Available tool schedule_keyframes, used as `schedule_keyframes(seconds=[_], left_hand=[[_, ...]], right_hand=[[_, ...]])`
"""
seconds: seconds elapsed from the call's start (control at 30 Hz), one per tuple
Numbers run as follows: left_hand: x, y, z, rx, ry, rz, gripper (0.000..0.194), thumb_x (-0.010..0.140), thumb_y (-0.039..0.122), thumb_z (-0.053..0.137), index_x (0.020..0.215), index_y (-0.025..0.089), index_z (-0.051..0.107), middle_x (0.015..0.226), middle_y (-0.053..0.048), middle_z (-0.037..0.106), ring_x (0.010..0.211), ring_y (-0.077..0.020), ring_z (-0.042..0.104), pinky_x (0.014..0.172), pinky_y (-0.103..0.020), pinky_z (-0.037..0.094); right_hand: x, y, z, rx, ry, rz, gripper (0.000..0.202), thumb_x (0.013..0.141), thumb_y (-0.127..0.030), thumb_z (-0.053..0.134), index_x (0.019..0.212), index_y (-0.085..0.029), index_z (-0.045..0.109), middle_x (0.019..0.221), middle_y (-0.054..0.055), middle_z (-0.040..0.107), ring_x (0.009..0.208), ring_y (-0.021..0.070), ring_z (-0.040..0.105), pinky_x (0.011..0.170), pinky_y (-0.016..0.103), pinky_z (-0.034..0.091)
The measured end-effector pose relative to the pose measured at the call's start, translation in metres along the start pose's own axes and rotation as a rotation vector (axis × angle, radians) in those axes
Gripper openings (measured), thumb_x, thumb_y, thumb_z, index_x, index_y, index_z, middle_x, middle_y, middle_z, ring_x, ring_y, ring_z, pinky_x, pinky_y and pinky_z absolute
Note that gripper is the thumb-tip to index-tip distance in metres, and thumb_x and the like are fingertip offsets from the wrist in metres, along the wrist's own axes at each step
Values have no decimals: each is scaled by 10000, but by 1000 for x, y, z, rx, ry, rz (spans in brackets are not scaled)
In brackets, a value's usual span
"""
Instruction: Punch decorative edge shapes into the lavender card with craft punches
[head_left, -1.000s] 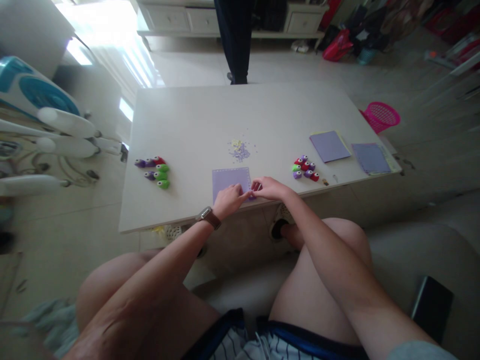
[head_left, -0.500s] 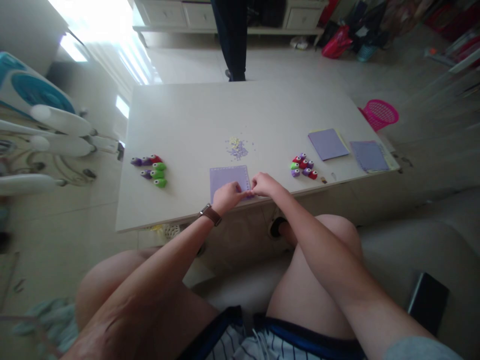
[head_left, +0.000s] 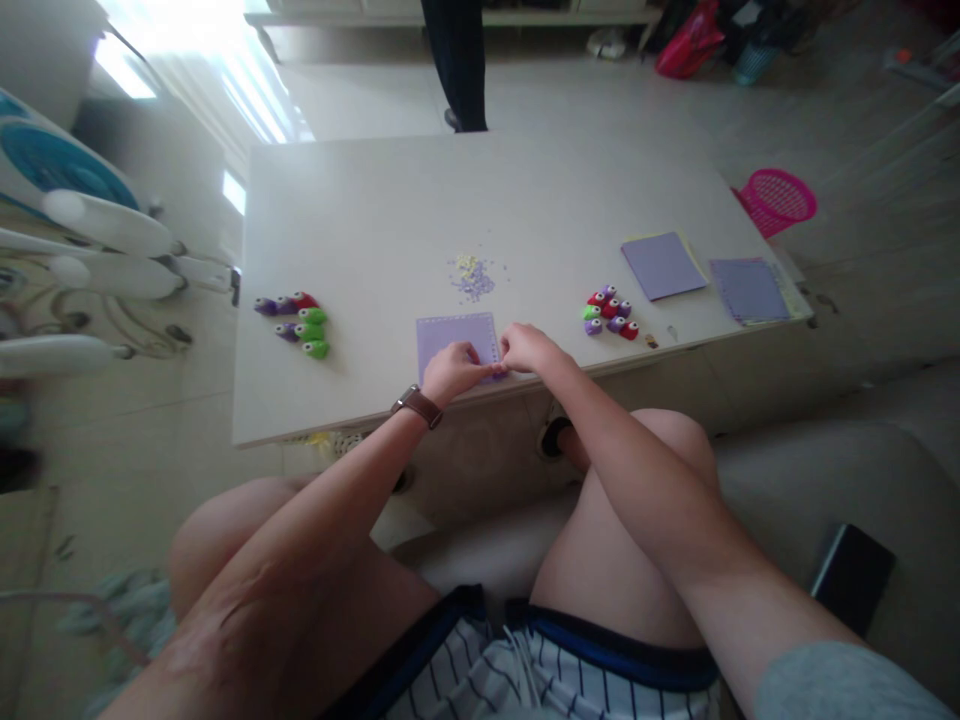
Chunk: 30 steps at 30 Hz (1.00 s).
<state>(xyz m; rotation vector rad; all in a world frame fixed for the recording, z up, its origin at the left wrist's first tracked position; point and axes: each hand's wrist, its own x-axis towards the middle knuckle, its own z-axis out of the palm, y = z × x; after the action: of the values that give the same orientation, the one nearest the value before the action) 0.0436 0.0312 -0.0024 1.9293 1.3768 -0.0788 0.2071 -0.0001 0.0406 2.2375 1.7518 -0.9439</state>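
Note:
A square of purple paper (head_left: 446, 338) lies at the table's front edge, with a row of small holes or marks along its far and right sides. On its near part rests my left hand (head_left: 452, 370), fingers curled and thumb reaching to the paper's right edge. My right hand (head_left: 527, 350) is closed in a pinch at that edge, its fingertips meeting the left thumb. Whatever sits between the right fingertips is hidden. Beyond the paper is a small pile of purple and yellow paper bits (head_left: 472, 280).
Several red, green and purple toy-like pieces with eyes form a left group (head_left: 300, 325) and a right group (head_left: 609, 310). Farther right lie a purple paper stack (head_left: 664, 265) and another stack (head_left: 748, 290). A pink basket (head_left: 780, 200) stands beyond the table (head_left: 360, 220). A person's leg (head_left: 459, 70) is behind it.
The view has tilted slightly, so the table appears higher in the picture. Both hands keep almost the same pose at the purple paper's right edge.

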Motion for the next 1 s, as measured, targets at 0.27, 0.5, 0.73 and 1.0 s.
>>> schedule_keyframes(seconds=[0.27, 0.5, 0.73, 1.0], left_hand=[[-7, -4, 2, 15, 1, 83, 368, 949, 559, 649, 1008, 203, 720, 1010, -86, 783, 891, -231, 686, 757, -306, 480], [-9, -1, -3, 32, -15, 104, 229, 951, 299, 567, 1076, 190, 726, 1060, -99, 783, 940, -238, 690, 824, -323, 502], [-13, -4, -1, 96, -3, 147, 224, 944, 281, 567, 1102, 198, 701, 1078, -101, 770, 979, -246, 685, 850, -332, 506], [-23, -7, -2, 194, 46, 286, 310, 936, 211, 574, 1222, 207, 691, 1171, -96, 718, 1015, -243, 672, 887, -346, 496]], right_hand=[[-8, 19, -9, 144, 2, -112, 275, 769, -220, 890, 1018, -168, 786, 1034, 67, 814, 867, 178, 718, 758, 230, 509], [-4, 19, 10, -31, 1, -178, 181, 798, -165, 798, 972, -213, 792, 1032, 61, 814, 921, 207, 729, 771, 251, 499], [-5, 23, 0, -123, 95, -57, 178, 892, -226, 704, 1044, -230, 798, 1132, 98, 810, 1012, 253, 734, 840, 299, 513], [-8, 25, 1, -125, 127, -61, 250, 892, -172, 694, 1128, -205, 770, 1169, 133, 786, 1037, 263, 713, 880, 319, 515]])
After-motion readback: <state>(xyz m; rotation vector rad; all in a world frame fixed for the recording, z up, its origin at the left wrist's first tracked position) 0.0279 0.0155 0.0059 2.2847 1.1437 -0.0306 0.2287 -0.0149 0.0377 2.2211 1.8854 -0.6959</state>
